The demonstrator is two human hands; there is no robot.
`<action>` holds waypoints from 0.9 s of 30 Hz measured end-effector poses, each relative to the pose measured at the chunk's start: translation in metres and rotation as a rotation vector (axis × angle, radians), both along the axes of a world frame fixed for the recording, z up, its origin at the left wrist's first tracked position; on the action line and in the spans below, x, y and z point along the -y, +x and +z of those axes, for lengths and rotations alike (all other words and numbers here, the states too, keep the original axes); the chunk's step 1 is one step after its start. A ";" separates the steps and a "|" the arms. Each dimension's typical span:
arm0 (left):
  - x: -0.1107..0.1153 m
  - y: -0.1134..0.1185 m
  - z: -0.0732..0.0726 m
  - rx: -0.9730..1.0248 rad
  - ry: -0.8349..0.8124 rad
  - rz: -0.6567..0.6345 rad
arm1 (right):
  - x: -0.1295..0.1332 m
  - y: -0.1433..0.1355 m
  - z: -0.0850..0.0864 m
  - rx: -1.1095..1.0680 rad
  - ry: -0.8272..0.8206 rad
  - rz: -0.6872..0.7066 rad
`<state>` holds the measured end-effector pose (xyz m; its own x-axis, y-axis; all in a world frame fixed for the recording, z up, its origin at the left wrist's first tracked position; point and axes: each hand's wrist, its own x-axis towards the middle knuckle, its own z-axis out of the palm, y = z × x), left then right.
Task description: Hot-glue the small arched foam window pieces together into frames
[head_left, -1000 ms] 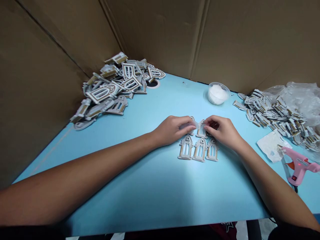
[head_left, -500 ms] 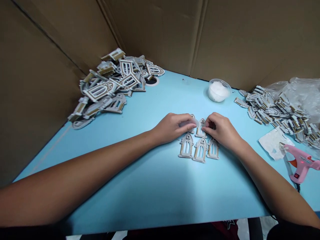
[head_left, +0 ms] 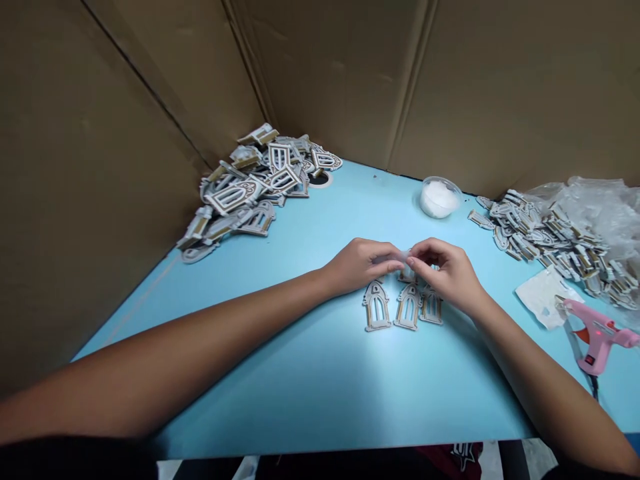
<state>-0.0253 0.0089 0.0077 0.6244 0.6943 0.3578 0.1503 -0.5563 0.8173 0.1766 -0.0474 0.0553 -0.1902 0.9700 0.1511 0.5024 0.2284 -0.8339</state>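
Note:
My left hand (head_left: 364, 267) is closed on a thin, whitish, translucent piece (head_left: 404, 256), most of it hidden by the fingers. My right hand (head_left: 447, 272) pinches at the right end of this piece, thumb and fingertips together. Just below the hands lie small arched window-shaped pieces, grey-white with gold edges: one at the left (head_left: 377, 308), one in the middle (head_left: 407, 308) and one at the right (head_left: 431, 307). Another arched piece (head_left: 407, 274) is partly covered by my fingers.
Larger arched pieces (head_left: 250, 193) are heaped at the back left. A clear bowl (head_left: 457, 196) holds white material. At right are a pile of small arched pieces (head_left: 545, 227), plastic bags (head_left: 607, 203), a white sheet (head_left: 540, 297) and a pink glue gun (head_left: 597, 333). Cardboard walls (head_left: 330, 80) stand behind.
My right fingers have left the arched piece and come up to the whitish piece at my left fingertips. The whole view has shifted slightly.

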 end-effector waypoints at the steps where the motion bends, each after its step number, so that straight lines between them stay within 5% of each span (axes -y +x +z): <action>1: 0.002 0.001 0.001 0.002 0.005 -0.009 | 0.003 0.000 0.001 -0.022 -0.014 -0.024; 8: 0.010 0.003 0.005 0.027 0.054 -0.041 | 0.026 0.009 0.002 -0.196 -0.031 -0.208; 14: 0.016 0.006 0.005 -0.015 0.090 -0.056 | 0.031 0.004 -0.002 -0.105 0.017 -0.072; 20: 0.032 0.011 0.026 -0.030 -0.198 0.044 | 0.020 0.031 0.002 -0.202 0.039 -0.316; 25: 0.041 0.012 0.040 -0.362 -0.444 -0.382 | 0.003 0.065 -0.011 -0.098 -0.046 -0.283; 27: 0.041 0.012 0.039 -0.422 -0.438 -0.407 | 0.000 0.068 -0.018 -0.042 -0.072 -0.239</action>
